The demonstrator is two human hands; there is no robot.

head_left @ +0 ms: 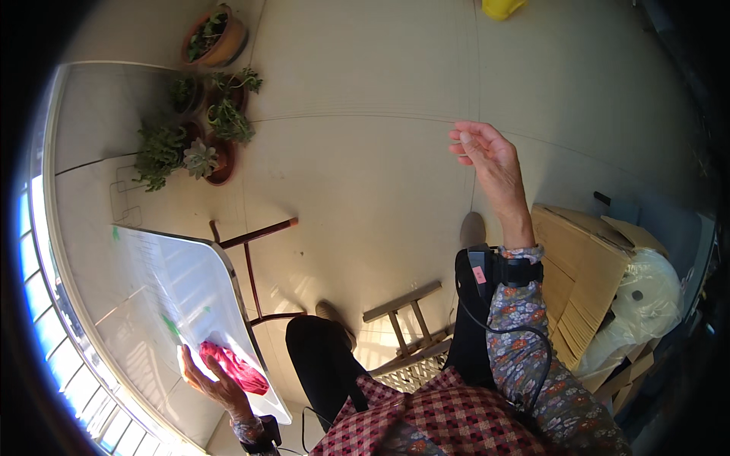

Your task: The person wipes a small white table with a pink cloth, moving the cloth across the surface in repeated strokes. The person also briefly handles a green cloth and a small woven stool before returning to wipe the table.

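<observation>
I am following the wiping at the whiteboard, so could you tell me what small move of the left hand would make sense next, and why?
Probably a short sweep of the red cloth up the whiteboard toward the green marks. The left hand presses the cloth near the board's lower corner, and the marks lie just above it. The right hand is raised, open and empty.

Yellow container (pixel 502 7) cut off by the top edge, shape not to be told. Left hand (pixel 213 381) partly covered by the pink cloth (pixel 234 367), fingers under it out of sight. Whiteboard (pixel 175 289) washed out by glare, green marks too faint to read. Contents of the pale plastic bag (pixel 646 304) hidden. Potted plants (pixel 198 144) too small for detail.
</observation>
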